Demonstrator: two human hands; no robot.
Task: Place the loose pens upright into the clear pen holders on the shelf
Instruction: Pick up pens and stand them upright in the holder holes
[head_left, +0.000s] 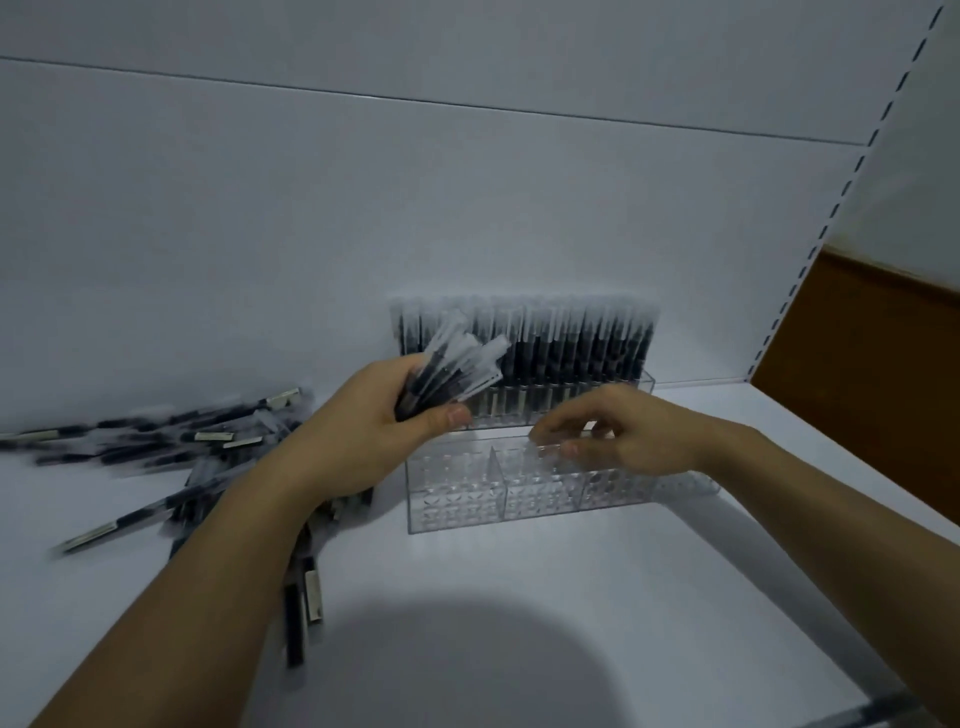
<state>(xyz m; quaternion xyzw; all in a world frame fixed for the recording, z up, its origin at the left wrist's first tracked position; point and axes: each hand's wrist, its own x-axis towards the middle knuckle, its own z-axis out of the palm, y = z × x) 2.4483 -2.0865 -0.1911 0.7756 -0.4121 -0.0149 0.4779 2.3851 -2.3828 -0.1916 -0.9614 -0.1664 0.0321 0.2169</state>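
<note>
White shelf (519, 597) and white back panel fill the view. At the left, loose pens (156, 441) lie scattered flat. The left hand (363, 431), forearm reaching in from below, grips a bundle of pens (452, 371) fanned up and to the right. Behind it, the rear holder (571, 343) stands packed with upright pens. The front holder (493, 499) is clear. The right hand (623, 436) hovers at its rim with fingers bent; whether it pinches anything is too blurred to tell.
</note>
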